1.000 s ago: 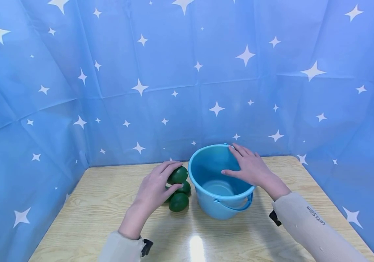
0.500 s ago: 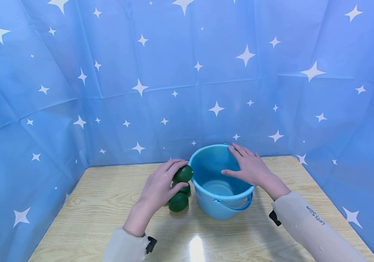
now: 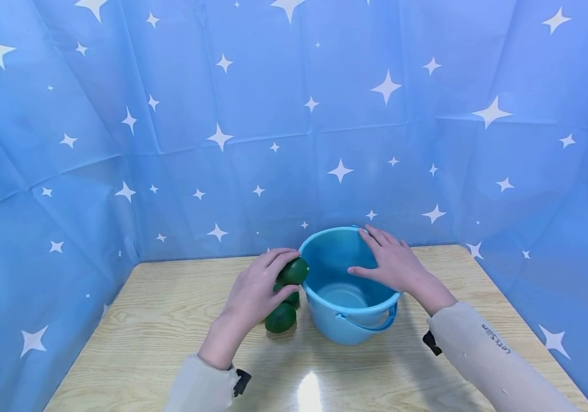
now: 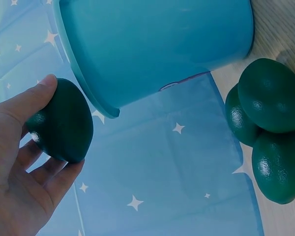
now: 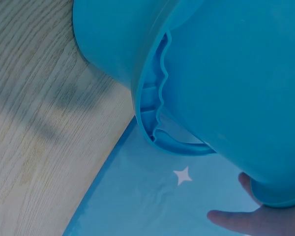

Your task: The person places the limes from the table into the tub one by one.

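In the head view, my left hand [image 3: 255,286] holds a dark green avocado [image 3: 294,272] at the left rim of a light blue bucket [image 3: 342,329]. Thumb and fingertips pinch this held avocado [image 4: 66,123] from opposite sides in the left wrist view. Below it, more avocados [image 3: 280,317] lie on the table beside the bucket, partly covered by the left hand. My right hand [image 3: 391,260] rests over the bucket's right rim, fingers extended and thumb spread across the opening. In the right wrist view, only fingertips [image 5: 231,221] show, by the rim.
The light wooden table [image 3: 170,320] has a blue star-patterned curtain [image 3: 294,143] along its back and sides. The bucket's handle [image 3: 371,327] hangs down at its front right. Inside, the bare bucket bottom is visible.
My left hand has moved right with the avocado, from over the other avocados to the bucket's left rim. The right hand and the bucket have stayed put.
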Demonstrator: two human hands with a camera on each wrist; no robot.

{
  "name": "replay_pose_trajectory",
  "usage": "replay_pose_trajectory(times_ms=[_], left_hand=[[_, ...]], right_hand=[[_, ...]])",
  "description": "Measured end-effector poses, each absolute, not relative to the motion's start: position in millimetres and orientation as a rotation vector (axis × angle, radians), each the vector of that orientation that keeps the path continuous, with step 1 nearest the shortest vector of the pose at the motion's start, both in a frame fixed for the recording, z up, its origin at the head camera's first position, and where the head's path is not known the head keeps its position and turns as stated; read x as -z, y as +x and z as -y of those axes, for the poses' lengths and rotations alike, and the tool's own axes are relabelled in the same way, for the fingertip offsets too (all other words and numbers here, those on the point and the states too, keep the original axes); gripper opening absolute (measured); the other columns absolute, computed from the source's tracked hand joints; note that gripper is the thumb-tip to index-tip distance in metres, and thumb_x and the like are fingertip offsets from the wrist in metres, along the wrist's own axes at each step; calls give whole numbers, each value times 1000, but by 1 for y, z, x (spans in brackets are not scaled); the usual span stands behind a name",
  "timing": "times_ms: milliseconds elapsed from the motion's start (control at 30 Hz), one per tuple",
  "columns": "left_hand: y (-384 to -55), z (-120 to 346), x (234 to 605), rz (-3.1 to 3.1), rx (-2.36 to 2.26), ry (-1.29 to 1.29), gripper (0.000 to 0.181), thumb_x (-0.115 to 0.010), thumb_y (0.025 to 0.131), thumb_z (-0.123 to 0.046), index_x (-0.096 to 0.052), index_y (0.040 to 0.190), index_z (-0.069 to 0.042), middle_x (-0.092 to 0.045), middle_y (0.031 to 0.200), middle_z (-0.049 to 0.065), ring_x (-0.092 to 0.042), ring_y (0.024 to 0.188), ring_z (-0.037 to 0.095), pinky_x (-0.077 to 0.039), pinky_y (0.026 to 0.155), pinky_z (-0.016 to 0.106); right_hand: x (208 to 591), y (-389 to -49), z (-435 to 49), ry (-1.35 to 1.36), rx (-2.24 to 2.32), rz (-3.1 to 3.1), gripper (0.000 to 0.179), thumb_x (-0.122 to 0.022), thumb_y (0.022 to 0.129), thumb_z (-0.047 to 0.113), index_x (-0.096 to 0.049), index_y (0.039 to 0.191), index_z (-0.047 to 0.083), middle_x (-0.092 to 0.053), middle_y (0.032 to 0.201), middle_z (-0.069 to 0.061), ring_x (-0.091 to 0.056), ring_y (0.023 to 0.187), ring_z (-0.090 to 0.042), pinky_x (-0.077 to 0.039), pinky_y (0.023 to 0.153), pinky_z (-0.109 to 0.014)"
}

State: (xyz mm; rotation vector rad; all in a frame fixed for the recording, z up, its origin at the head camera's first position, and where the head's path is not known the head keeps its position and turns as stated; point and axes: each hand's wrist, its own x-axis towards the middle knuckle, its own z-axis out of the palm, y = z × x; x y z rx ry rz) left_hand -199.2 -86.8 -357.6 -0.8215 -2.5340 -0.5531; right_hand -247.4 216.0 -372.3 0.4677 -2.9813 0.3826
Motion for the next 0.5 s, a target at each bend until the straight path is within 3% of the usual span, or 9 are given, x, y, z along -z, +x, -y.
replay_pose_trajectory(times_ms=[233,500], left_hand=[[-200,84,356,2521,544,-847,58,-78,86,-34,-57,138,-21,-60,137,0,-60,125,20,-51,107,42],[-201,81,355,2523,552,-858,60,-79,85,-36,-56,139,-21,-60,137,0,-60,126,20,-55,101,39]], right_hand=[[372,-248,-216,463,-384,2985,98,-64,87,64,-27,157,7,-25,163,-21,-27,147,-49,-24,111,-77],[373,-248,-216,464,-380,2985,98,-64,87,64,-27,157,7,-25,163,-21,-27,147,-49,-25,111,-77]])
